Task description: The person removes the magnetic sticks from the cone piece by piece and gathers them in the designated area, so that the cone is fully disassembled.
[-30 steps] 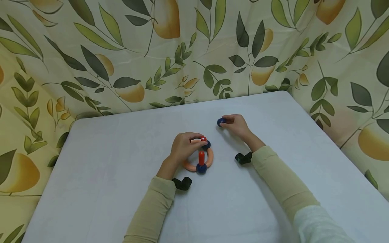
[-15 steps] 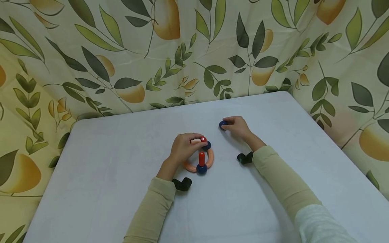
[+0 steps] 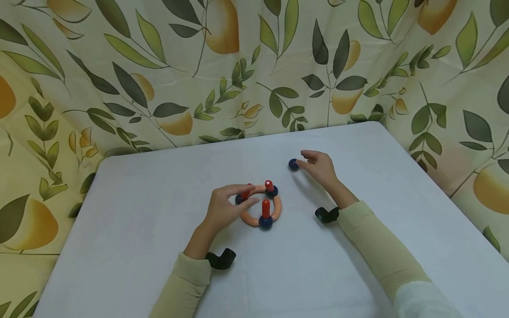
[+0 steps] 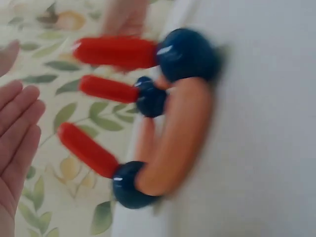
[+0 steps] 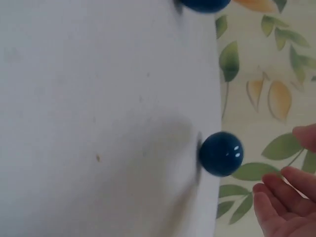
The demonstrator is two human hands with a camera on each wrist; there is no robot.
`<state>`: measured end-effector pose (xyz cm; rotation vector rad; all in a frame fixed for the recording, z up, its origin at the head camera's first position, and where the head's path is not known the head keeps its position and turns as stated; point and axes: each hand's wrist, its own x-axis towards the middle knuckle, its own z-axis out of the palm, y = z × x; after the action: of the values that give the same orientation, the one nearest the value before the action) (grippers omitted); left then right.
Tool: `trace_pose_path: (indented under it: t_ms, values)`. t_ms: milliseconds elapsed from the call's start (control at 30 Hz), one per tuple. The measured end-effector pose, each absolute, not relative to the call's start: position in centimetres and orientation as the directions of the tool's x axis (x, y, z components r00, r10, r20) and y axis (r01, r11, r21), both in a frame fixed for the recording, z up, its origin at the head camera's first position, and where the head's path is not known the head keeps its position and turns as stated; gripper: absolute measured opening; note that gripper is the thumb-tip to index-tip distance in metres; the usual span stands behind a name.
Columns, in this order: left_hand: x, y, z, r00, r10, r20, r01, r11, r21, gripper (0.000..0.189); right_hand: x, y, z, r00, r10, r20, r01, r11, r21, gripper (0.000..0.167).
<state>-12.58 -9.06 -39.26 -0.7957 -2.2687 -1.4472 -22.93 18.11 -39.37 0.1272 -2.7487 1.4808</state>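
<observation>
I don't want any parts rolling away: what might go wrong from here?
The loose, glossy dark-blue ball rests on the white table near the right hand; a nudge might send it rolling. The left hand is close to the red rods on the ring of orange arcs and blue balls; a brush could tilt one.

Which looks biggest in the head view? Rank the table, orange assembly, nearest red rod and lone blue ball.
1. Table
2. Orange assembly
3. Nearest red rod and lone blue ball: too alike to rank; rod taller, ball wider.

This is a curtained-off nook — white table (image 3: 139,221), drapes (image 3: 286,119) (leaves (image 3: 342,53), fruit (image 3: 347,101)) around.
</observation>
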Motion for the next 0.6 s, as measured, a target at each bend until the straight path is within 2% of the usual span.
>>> trace_pose_path:
  t_ms: [133, 333, 433, 600]
  values:
    - [-11.8, -9.0, -40.4, -0.768, 0.414, 0.489, 0.629, 0.345, 0.696, 0.032, -21.2, 18.1, -38.9, -0.996, -0.061, 0.07, -0.091, 0.484, -0.87, 0.041]
    - [-11.8, -8.5, -41.9, -0.798, 0.54, 0.268, 0.568, 0.524, 0.635, 0.032, -18.7, 17.6, -38.9, -0.989, -0.14, 0.05, -0.106, 0.43, -0.896, 0.039]
    - [-11.9, -8.1, -42.2, -0.796, 0.567, 0.212, 0.563, 0.564, 0.603, 0.026, -17.3, 17.3, -39.0, -0.983, -0.179, 0.038, -0.113, 0.427, -0.897, 0.036]
    - [-11.9, -7.8, -42.4, -0.816, 0.551, 0.176, 0.517, 0.559, 0.648, 0.026, -15.6, 16.9, -39.2, -0.975, -0.221, 0.01, -0.104, 0.416, -0.903, 0.032]
